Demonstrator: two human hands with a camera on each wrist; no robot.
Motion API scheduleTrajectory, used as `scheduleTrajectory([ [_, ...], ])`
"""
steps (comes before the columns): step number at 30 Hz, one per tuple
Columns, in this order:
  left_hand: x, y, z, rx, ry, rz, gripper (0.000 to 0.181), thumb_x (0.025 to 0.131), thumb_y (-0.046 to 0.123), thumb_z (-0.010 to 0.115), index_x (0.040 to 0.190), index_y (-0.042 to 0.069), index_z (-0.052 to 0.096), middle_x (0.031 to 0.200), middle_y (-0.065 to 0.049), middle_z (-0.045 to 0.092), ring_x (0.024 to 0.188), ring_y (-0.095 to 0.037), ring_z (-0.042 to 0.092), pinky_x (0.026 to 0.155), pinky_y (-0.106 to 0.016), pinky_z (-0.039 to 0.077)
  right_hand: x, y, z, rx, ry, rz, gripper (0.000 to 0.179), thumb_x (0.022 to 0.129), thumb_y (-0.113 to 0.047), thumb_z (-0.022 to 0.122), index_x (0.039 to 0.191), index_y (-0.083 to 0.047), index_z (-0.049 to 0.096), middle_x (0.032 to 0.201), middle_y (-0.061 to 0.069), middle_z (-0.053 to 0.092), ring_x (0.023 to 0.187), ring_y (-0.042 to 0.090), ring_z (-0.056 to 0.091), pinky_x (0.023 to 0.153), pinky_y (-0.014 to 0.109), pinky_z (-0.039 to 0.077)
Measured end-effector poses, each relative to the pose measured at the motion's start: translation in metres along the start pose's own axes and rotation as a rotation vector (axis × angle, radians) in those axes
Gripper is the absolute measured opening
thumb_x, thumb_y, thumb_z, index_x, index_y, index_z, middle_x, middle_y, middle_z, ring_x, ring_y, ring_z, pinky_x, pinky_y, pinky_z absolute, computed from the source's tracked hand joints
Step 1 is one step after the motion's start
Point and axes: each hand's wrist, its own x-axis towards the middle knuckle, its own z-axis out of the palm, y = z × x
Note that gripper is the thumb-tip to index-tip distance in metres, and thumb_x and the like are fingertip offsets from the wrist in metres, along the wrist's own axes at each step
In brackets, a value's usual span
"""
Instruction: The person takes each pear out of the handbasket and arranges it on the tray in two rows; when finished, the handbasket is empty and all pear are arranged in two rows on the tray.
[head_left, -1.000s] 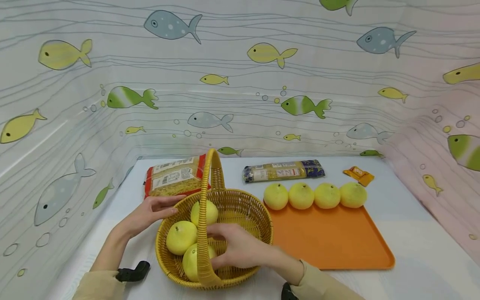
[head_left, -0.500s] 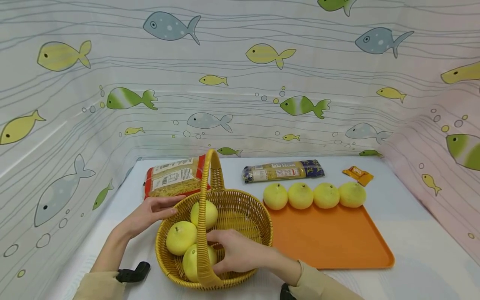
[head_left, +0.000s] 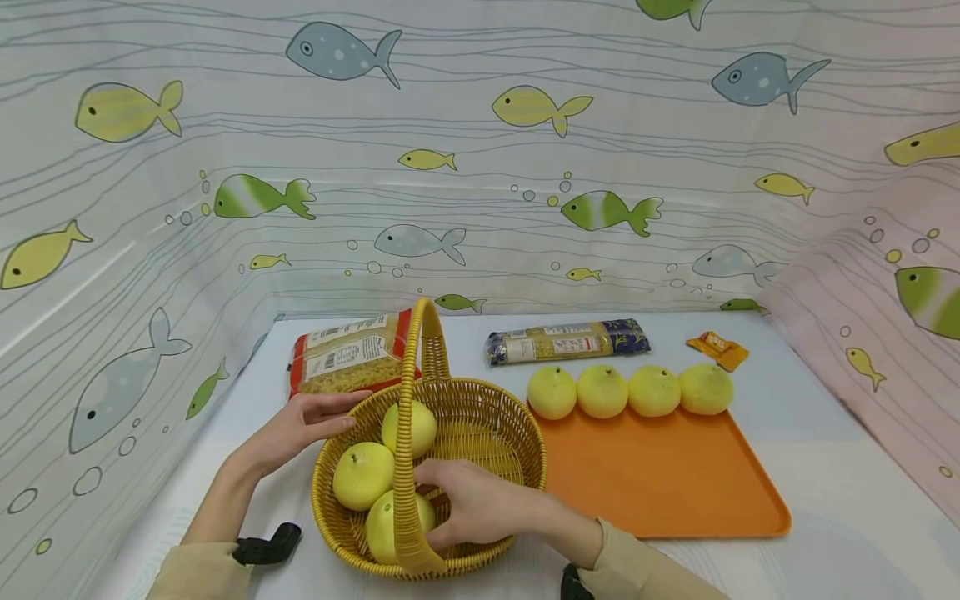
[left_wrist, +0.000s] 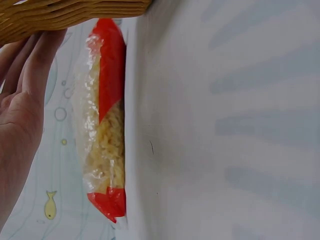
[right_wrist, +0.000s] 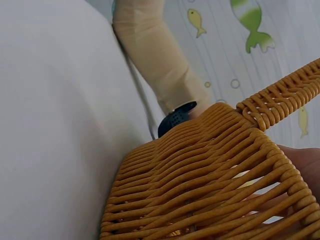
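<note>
A round wicker basket (head_left: pixel 487 417) with a tall handle (head_left: pixel 423 350) stands before me, holding three yellow citrus fruits. My left hand (head_left: pixel 300 425) touches its far left rim with fingers stretched; the left wrist view shows the same fingers against the wicker (left_wrist: pixel 75 12). Inside the basket, my right hand (head_left: pixel 480 508) grips the right side of the front citrus fruit (head_left: pixel 381 527), thumb toward me. One more citrus fruit (head_left: pixel 363 475) lies at the left and another citrus fruit (head_left: pixel 420 429) behind. In the right wrist view, the basket wall (right_wrist: pixel 200 180) hides most of this hand.
Right of the basket lies an orange tray (head_left: pixel 660 475), with a row of several citrus fruits (head_left: pixel 654 391) along its back edge. Behind are a red-ended pasta bag (head_left: pixel 348 354), a long noodle pack (head_left: pixel 566 342) and a small orange packet (head_left: pixel 717 350). A fish-patterned sheet (head_left: pixel 480 183) surrounds the table.
My right hand has shifted slightly toward me along the front fruit, then stayed nearly still. The left hand, basket and fruits have kept their places.
</note>
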Motion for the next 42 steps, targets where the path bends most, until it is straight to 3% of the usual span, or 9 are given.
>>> scheduleTrajectory([
  [6, -0.0003, 0.0007, -0.0001, 0.005, 0.004, -0.008, 0.045, 0.101, 0.022, 0.061, 0.144, 0.016, 0.056, 0.142, -0.014, 0.057, 0.12, 0.002, 0.056, 0.095, -0.02, 0.045, -0.0001, 0.0003, -0.0013, -0.072, -0.013, 0.035, 0.052, 0.085, -0.023, 0.079, 0.132, -0.013, 0.06, 0.129, -0.005, 0.058, 0.11, -0.001, 0.055, 0.093, 0.016, 0.045],
  [11, 0.0002, 0.0015, -0.0001, -0.001, 0.005, -0.022, 0.045, 0.101, 0.023, 0.061, 0.144, 0.015, 0.056, 0.141, -0.013, 0.059, 0.121, -0.001, 0.056, 0.095, -0.02, 0.045, 0.0, 0.0011, -0.0029, -0.031, -0.03, 0.068, 0.055, 0.086, -0.025, 0.079, 0.135, -0.012, 0.059, 0.135, -0.003, 0.054, 0.113, 0.001, 0.055, 0.093, 0.016, 0.046],
  [22, 0.0003, 0.0007, 0.0, 0.021, 0.015, -0.037, 0.045, 0.1, 0.025, 0.061, 0.144, 0.016, 0.056, 0.141, -0.011, 0.059, 0.123, 0.0, 0.054, 0.096, -0.021, 0.043, 0.0021, 0.0019, -0.0017, -0.059, -0.019, 0.029, 0.057, 0.083, -0.023, 0.081, 0.134, -0.014, 0.058, 0.127, -0.009, 0.065, 0.116, -0.003, 0.056, 0.095, 0.016, 0.045],
  [29, 0.0008, 0.0001, 0.0001, 0.022, 0.014, -0.051, 0.045, 0.1, 0.026, 0.062, 0.144, 0.017, 0.056, 0.141, -0.009, 0.059, 0.123, 0.0, 0.054, 0.099, -0.028, 0.043, 0.0028, 0.0033, -0.0017, -0.066, -0.02, -0.008, 0.048, 0.082, -0.023, 0.082, 0.126, -0.016, 0.063, 0.116, -0.013, 0.065, 0.105, -0.007, 0.056, 0.088, 0.014, 0.047],
  [35, 0.002, -0.0017, -0.0002, -0.004, 0.002, -0.06, 0.045, 0.101, 0.025, 0.061, 0.145, 0.017, 0.055, 0.14, -0.009, 0.06, 0.121, -0.003, 0.058, 0.097, -0.022, 0.043, 0.0025, 0.0027, -0.0025, -0.071, -0.032, 0.005, 0.055, 0.082, -0.024, 0.082, 0.131, -0.014, 0.061, 0.12, -0.011, 0.064, 0.108, -0.006, 0.056, 0.09, 0.015, 0.047],
  [42, 0.0023, -0.0021, -0.0005, 0.011, 0.004, -0.057, 0.045, 0.1, 0.025, 0.062, 0.145, 0.018, 0.056, 0.14, -0.009, 0.06, 0.122, -0.005, 0.057, 0.099, -0.03, 0.043, 0.0033, 0.0014, -0.0029, -0.065, -0.041, 0.017, 0.055, 0.082, -0.027, 0.081, 0.132, -0.017, 0.06, 0.117, -0.014, 0.067, 0.106, -0.007, 0.058, 0.088, 0.014, 0.047],
])
